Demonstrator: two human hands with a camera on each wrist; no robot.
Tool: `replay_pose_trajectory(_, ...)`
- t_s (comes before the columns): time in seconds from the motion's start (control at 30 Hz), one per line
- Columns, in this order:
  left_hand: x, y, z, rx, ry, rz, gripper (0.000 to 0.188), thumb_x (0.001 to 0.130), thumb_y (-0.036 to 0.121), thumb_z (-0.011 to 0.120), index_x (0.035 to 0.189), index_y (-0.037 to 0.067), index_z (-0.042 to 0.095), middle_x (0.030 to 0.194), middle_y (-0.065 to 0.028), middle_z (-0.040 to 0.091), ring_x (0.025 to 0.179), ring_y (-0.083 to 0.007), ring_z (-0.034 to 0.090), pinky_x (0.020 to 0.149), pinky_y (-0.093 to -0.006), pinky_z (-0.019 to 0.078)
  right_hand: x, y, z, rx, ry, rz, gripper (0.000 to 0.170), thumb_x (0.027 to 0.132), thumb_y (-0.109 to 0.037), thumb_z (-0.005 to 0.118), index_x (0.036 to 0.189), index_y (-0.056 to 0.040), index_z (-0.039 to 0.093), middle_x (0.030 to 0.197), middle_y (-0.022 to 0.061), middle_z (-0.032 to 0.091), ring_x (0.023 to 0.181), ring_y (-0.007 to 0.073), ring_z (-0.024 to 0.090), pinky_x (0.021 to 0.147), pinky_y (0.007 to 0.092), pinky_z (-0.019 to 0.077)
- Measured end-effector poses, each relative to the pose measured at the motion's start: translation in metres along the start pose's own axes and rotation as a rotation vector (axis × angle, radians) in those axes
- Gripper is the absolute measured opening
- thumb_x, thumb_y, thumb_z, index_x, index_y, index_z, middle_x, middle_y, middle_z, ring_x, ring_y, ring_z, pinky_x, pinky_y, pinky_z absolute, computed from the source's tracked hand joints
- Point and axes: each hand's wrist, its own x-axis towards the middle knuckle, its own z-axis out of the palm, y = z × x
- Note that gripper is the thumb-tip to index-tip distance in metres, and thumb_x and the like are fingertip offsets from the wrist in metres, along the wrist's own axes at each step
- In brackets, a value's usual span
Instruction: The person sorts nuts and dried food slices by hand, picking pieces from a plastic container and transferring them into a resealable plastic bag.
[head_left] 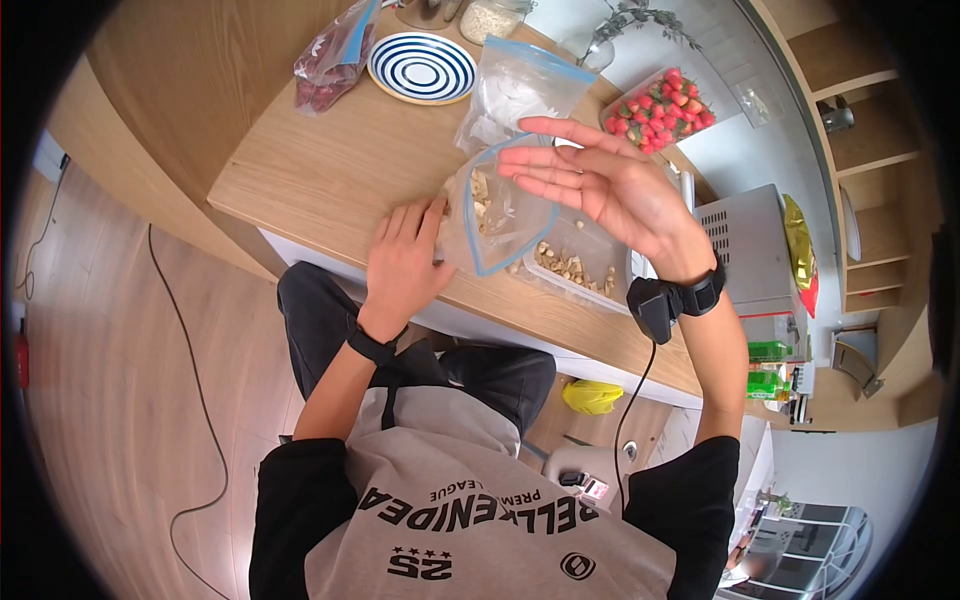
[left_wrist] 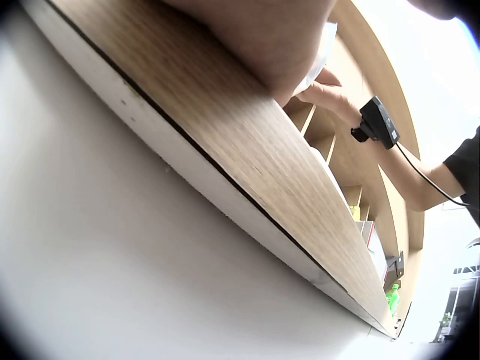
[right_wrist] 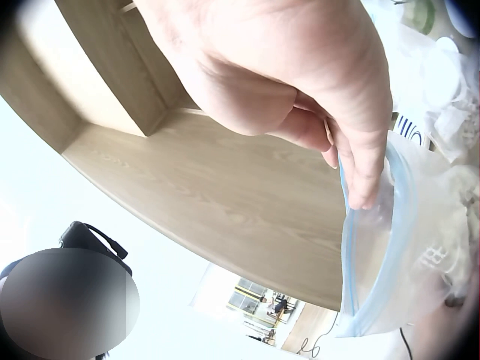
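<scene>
Right hand [head_left: 622, 195], fingers extended, is at the mouth of the open zip-top bag [head_left: 508, 222] on the tabletop [head_left: 300, 165] beside left hand [head_left: 402, 262] (grip unclear); likely light, limp, slippery, so pinch the blue rim [head_left: 473, 228].

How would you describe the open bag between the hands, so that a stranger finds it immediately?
On the table, go to the near edge, between the left hand and right hand. The clear bag there holds pale pieces. Unlike the white-filled bag behind it, its blue-rimmed mouth gapes wide.
</scene>
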Motion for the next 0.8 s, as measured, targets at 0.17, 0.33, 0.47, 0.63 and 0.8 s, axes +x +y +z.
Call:
replay_pose_trajectory(0.17, 0.001, 0.001, -0.001, -0.007, 0.006, -0.001, 0.065, 0.075, 0.019, 0.079, 0.134, 0.000, 0.060, 0.123, -0.0170, 0.066, 0.110, -0.0366, 0.063, 0.095, -0.0454, 0.0498, -0.001, 0.002, 0.000, -0.046, -0.011, -0.020, 0.039, 0.110, -0.004, 0.043, 0.147, 0.0090, 0.049, 0.141, 0.0311, 0.061, 0.133, 0.0355, 0.062, 0.119, 0.0402, 0.0491)
replay_pose_trajectory(0.33, 0.000, 0.000, 0.000, -0.001, 0.010, 0.000, 0.066, 0.075, 0.019, 0.079, 0.135, 0.000, 0.060, 0.122, -0.0167, 0.066, 0.111, -0.0366, 0.063, 0.095, -0.0452, 0.0499, -0.009, 0.002, -0.001, -0.132, -0.023, -0.070, 0.039, 0.110, -0.006, 0.045, 0.146, 0.0076, 0.052, 0.141, 0.0285, 0.061, 0.133, 0.0331, 0.062, 0.118, 0.0400, 0.0489)
replay_pose_trajectory(0.47, 0.000, 0.001, -0.002, 0.014, -0.038, -0.017, 0.066, 0.074, 0.018, 0.077, 0.136, -0.001, 0.060, 0.125, -0.0162, 0.066, 0.112, -0.0341, 0.062, 0.100, -0.0438, 0.0495, -0.025, -0.002, -0.014, -0.241, -0.002, -0.139, 0.038, 0.111, -0.011, 0.047, 0.144, 0.0036, 0.055, 0.141, 0.0228, 0.064, 0.134, 0.0304, 0.062, 0.113, 0.0396, 0.0502)
replay_pose_trajectory(0.63, -0.001, 0.001, 0.000, -0.006, -0.039, -0.031, 0.068, 0.073, 0.016, 0.077, 0.137, -0.001, 0.060, 0.126, -0.0166, 0.065, 0.113, -0.0351, 0.061, 0.100, -0.0443, 0.0494, -0.053, 0.017, -0.072, -0.378, 0.092, -0.157, 0.032, 0.109, -0.011, 0.052, 0.138, -0.0011, 0.061, 0.131, 0.0152, 0.070, 0.125, 0.0228, 0.066, 0.106, 0.0383, 0.0528)
replay_pose_trajectory(0.8, -0.001, 0.001, 0.000, -0.002, -0.029, -0.022, 0.068, 0.072, 0.014, 0.077, 0.136, 0.000, 0.060, 0.125, -0.0163, 0.065, 0.113, -0.0353, 0.061, 0.100, -0.0443, 0.0494, -0.068, 0.083, -0.154, -0.938, 0.130, 0.135, 0.040, 0.101, -0.023, 0.069, 0.135, -0.0022, 0.064, 0.121, 0.0107, 0.072, 0.110, 0.0208, 0.067, 0.098, 0.0344, 0.0532)
